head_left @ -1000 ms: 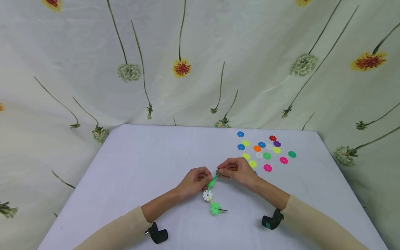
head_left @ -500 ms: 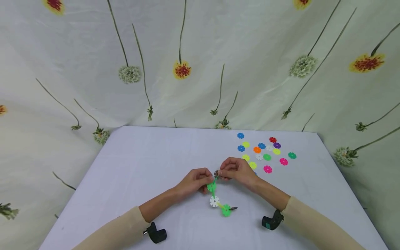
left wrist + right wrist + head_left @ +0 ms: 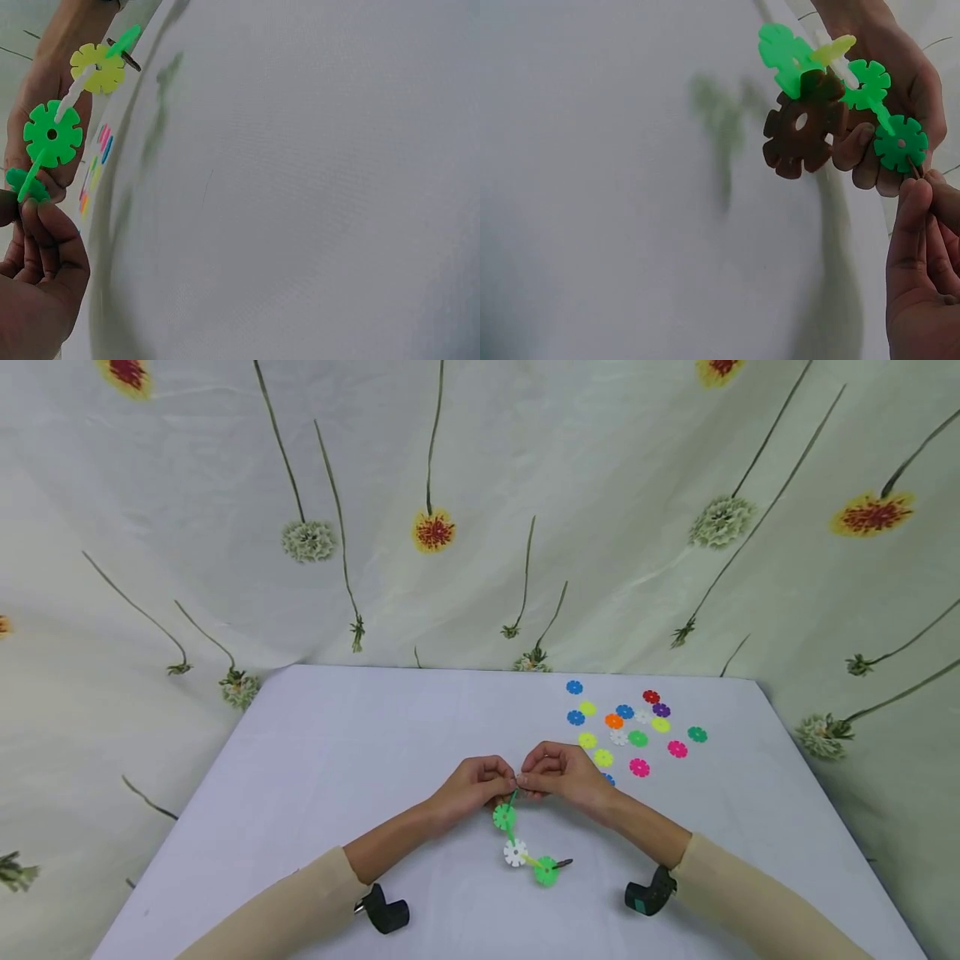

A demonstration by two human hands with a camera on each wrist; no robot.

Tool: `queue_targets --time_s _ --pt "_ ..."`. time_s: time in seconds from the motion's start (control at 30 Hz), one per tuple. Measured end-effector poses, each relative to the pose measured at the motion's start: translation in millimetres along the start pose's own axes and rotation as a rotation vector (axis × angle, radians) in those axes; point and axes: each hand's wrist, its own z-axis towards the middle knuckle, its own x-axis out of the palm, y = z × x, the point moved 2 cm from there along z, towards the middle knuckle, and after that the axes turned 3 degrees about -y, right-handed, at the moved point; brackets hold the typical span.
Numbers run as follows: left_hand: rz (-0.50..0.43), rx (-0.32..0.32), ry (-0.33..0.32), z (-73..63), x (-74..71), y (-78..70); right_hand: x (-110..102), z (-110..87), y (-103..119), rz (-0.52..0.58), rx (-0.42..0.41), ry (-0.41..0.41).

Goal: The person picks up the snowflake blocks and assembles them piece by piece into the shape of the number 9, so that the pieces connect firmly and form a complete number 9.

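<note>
My left hand (image 3: 474,789) pinches the upper end of a chain of notched, flower-shaped plastic discs. From its fingertips hang a green disc (image 3: 504,817), a white disc (image 3: 515,852) and a light green disc (image 3: 547,871). At the free lower end a brown disc (image 3: 802,135) is slotted in; a yellow disc (image 3: 98,68) shows between white and green ones. My right hand (image 3: 564,777) pinches another brown disc, seen edge-on in the right wrist view, right at the dark green disc (image 3: 901,144) on the chain's upper end. Both hands' fingertips meet, hiding most of that brown disc.
Loose discs lie on the white-covered table (image 3: 360,735) at the back right, among them a red disc (image 3: 651,697), an orange disc (image 3: 614,721) and a pink disc (image 3: 640,767). A flower-print cloth (image 3: 480,585) hangs behind the table.
My hands have come closer together, and the brown disc in my right fingers is now mostly hidden. The hanging chain has swung to the right and lower in view.
</note>
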Motion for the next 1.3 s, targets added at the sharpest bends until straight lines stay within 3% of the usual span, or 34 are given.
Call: queue_targets --time_s 0.23,0.47,0.6,0.8,1.0,1.3 --pt "0.008 -0.027 0.001 1.4 1.5 2.7 -6 -4.0 0 -0.035 -0.015 -0.001" --pt "0.028 -0.038 -0.013 0.9 -2.4 3.3 -33 -12.1 -12 -0.174 -0.020 -0.092" --pt "0.036 -0.049 -0.019 0.9 -4.8 4.3 -52 -25.2 -17 -0.324 -0.045 -0.141" --pt "0.044 -0.060 -0.033 1.6 -7.1 4.8 -75 -45.6 -17 -0.649 -0.067 -0.230" --pt "0.057 -0.058 -0.032 2.0 -7.1 3.8 -88 -60.1 -15 -0.900 -0.065 -0.306" --pt "0.044 -0.063 -0.014 0.3 -5.6 1.4 -88 -61.7 -22 -0.946 -0.051 -0.338"
